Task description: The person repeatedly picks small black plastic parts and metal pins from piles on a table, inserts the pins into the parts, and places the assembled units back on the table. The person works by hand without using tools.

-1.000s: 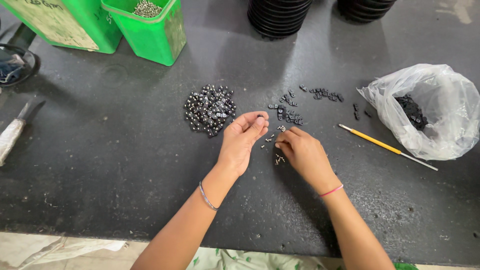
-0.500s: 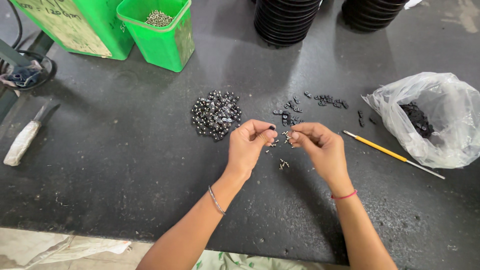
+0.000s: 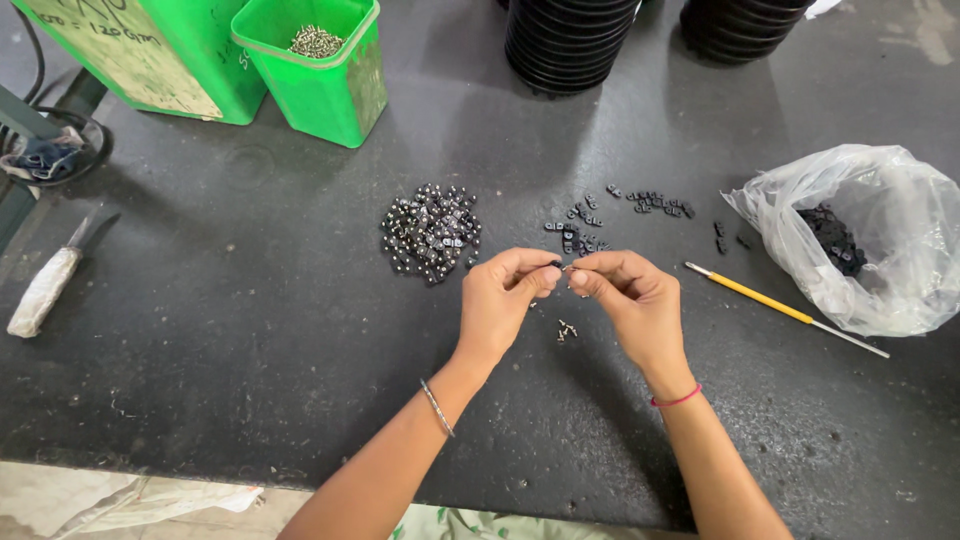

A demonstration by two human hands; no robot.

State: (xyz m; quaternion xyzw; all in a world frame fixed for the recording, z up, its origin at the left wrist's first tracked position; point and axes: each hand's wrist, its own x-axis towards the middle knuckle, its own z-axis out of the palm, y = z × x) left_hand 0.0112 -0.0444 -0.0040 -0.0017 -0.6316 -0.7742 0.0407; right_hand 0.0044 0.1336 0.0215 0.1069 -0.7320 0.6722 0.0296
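My left hand and my right hand meet fingertip to fingertip above the dark table. The left pinches a tiny black part, the right a small metal screw held against it. A heap of small black and silver parts lies just beyond my left hand. Loose black parts are scattered beyond my right hand. A few small screws lie on the table between my wrists.
Two green bins stand at the back left, the nearer bin holding metal screws. Black stacked containers stand at the back. A clear plastic bag with black parts and a yellow stick lie right. A wrapped-handle knife lies left.
Both hands have lifted off the table and drawn together toward me. The right hand, which was down among the small screws, now holds a screw against the part in the left.
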